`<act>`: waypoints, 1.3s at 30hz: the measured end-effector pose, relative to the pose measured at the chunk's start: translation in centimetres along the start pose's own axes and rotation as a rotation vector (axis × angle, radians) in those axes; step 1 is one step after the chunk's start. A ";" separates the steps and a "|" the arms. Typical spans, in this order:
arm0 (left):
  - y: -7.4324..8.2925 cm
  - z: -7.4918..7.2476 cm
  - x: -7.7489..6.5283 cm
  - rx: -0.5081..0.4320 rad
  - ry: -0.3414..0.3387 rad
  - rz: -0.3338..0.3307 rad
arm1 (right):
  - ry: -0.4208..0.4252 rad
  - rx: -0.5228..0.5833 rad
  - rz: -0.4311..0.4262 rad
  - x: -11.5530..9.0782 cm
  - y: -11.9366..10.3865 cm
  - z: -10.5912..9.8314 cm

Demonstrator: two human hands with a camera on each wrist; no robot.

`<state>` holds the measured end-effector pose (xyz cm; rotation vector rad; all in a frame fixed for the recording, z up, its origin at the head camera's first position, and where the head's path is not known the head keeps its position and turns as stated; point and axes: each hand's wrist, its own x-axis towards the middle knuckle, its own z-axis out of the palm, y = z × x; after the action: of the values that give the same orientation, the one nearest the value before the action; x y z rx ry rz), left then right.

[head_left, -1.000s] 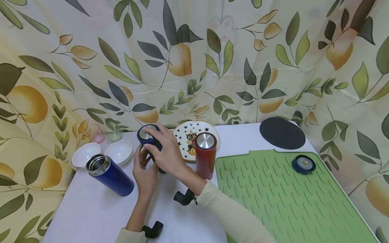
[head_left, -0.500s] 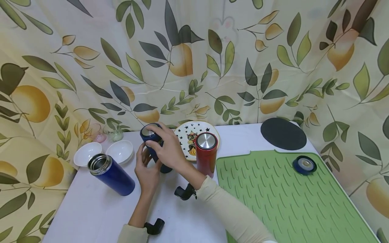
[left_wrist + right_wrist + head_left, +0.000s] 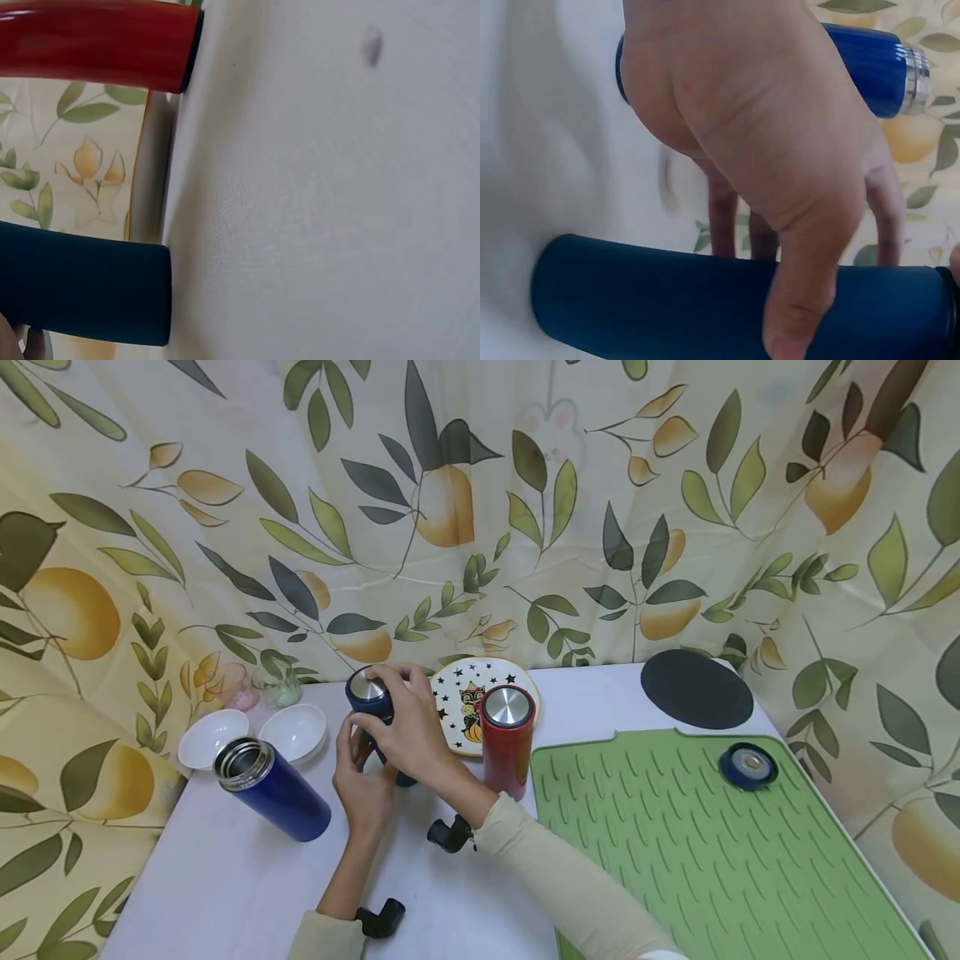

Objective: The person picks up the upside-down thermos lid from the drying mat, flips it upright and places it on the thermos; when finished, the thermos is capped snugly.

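A dark teal-blue thermos bottle stands on the table, mostly hidden behind the hands in the head view. My left hand is wrapped around its body, the thumb lying across it in the right wrist view. From above, my right hand grips the silver-topped lid, fingers on its top and side. Just to the right stands a red thermos bottle with a silver-topped lid. On the left is a bright blue thermos bottle, uncapped, its steel mouth showing.
Two white bowls sit at the back left, near small pink and green glass pieces. A cat-patterned plate is behind the red bottle. The ribbed green mat carries a blue lid; a black round mat lies behind it.
The dark bottle's top has shifted slightly right, then held about still. The right hand's fingers have changed their place on the lid. Everything else stays put.
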<state>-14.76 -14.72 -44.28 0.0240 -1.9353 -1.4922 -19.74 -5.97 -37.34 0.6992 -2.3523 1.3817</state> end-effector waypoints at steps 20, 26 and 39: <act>0.0 -0.1 0.1 -0.005 0.000 0.054 | -0.031 0.033 -0.009 0.2 0.9 -0.7; -0.7 -0.1 0.2 -0.032 -0.007 0.044 | -0.135 0.234 0.019 0.8 1.3 -1.9; -0.4 -0.2 0.1 -0.021 -0.012 0.046 | -0.166 0.219 0.011 1.1 1.2 -1.8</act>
<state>-14.93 -15.08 -44.53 -0.0380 -1.9166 -1.4857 -21.24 -4.18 -36.79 0.8944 -2.3524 1.6622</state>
